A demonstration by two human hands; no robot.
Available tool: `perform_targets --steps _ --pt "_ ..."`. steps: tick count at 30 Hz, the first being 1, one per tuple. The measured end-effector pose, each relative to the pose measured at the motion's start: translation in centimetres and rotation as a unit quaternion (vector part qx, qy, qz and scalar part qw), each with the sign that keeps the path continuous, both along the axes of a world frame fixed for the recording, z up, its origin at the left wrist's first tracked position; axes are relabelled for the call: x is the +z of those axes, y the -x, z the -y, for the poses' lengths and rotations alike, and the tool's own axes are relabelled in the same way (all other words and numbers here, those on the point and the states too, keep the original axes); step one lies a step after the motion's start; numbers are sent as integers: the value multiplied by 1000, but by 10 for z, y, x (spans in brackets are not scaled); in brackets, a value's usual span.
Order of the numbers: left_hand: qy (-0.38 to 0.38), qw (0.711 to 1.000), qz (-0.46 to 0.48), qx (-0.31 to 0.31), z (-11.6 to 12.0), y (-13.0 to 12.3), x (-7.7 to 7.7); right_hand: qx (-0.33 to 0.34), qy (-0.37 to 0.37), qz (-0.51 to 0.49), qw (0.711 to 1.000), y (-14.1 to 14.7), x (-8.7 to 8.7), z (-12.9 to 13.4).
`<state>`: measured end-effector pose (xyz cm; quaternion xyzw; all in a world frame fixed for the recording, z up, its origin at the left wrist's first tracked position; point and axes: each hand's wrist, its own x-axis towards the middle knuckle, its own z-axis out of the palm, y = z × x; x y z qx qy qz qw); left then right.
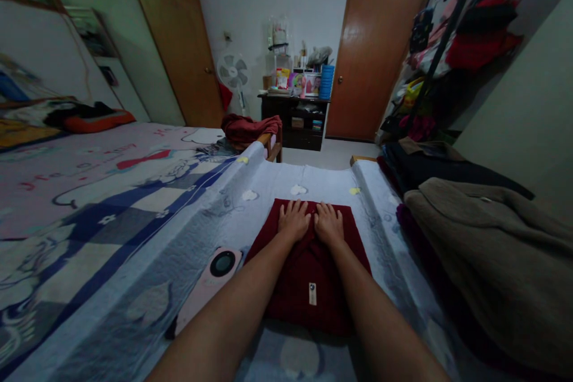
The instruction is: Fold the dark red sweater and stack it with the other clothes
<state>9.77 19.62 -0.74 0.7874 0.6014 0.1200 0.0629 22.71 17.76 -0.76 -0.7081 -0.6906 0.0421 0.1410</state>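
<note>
A dark red garment [293, 289], folded into a flat rectangle, lies on the light blue bedding [286, 176] in front of me. A small pale label [312, 294] shows on its near half. My left hand [294, 219] rests flat on the far left part of the garment, fingers slightly spread. Beside it, my right hand [329, 222] presses flat on the far right part, fingers also apart. Neither hand grips the cloth. Left of the garment lies a pink phone [210, 283] with a round dark camera ring, partly covered by my left forearm.
Folded clothes, a grey-brown garment [487, 250] on top, are piled at the right. A larger bed with a patterned sheet [134, 191] adjoins on the left. Beyond the bed's foot stand a red cloth heap [250, 128], a fan [233, 71] and a dark cabinet [293, 125].
</note>
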Motion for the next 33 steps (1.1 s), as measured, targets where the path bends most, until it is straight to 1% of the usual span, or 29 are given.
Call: perform_targets --steps 3,8,16,19,22,25,27,29,33 --pt "-23 1000 1 7 2 0 -6 -2 -2 6 1000 -1 -4 0" --pt "-27 999 -13 31 4 -3 -7 -12 2 9 1000 1 -5 -1" --pt "-45 998 -31 33 5 -3 -10 -59 5 17 998 6 0 4" --pt "-53 998 -32 34 5 -4 -10 -52 19 24 998 6 3 4" --pt "-61 997 -33 30 6 -4 -11 -44 50 21 998 0 9 -1" --pt "-73 996 -35 29 8 -4 -10 -2 112 16 994 -12 19 -8" --pt "-72 996 -38 32 8 -4 -10 27 139 20 990 -20 23 -10" --pt "-72 996 -39 33 8 -4 -10 27 136 31 990 -26 23 -8" --pt "-78 996 -34 33 7 -4 -11 -5 102 56 993 -25 15 2"
